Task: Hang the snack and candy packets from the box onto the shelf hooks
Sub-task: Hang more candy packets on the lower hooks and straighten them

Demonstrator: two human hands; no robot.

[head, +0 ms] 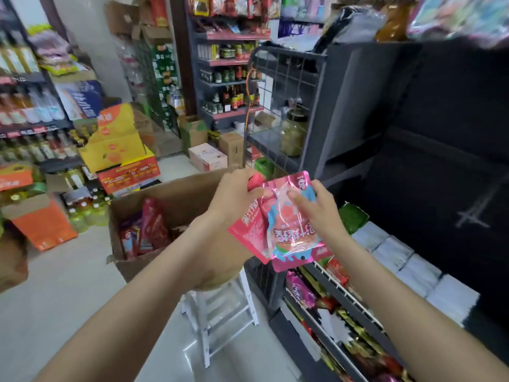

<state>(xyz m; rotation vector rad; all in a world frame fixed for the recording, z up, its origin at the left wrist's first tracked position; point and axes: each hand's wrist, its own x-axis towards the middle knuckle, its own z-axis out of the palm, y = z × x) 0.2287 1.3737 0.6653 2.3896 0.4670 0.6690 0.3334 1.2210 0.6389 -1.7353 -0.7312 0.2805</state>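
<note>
A pink and blue candy packet (292, 232) hangs upside down in front of me, over a red packet (249, 227) behind it. My left hand (237, 194) grips the top edges of these packets. My right hand (316, 208) pinches the pink packet, thumb on its front. Below and left, an open cardboard box (176, 199) stands on a white stool (220, 312) and holds several more red and pink packets (148, 230). The dark shelf unit (440, 133) rises to the right; its hooks are not plain to see.
A grey wire rack (286, 86) with a jar (293, 130) stands behind the hands. Low shelves at the right hold snack packets (330, 299) and white packs (399, 255). Cartons (121, 150) and drink bottles crowd the left aisle. Pale floor lies between.
</note>
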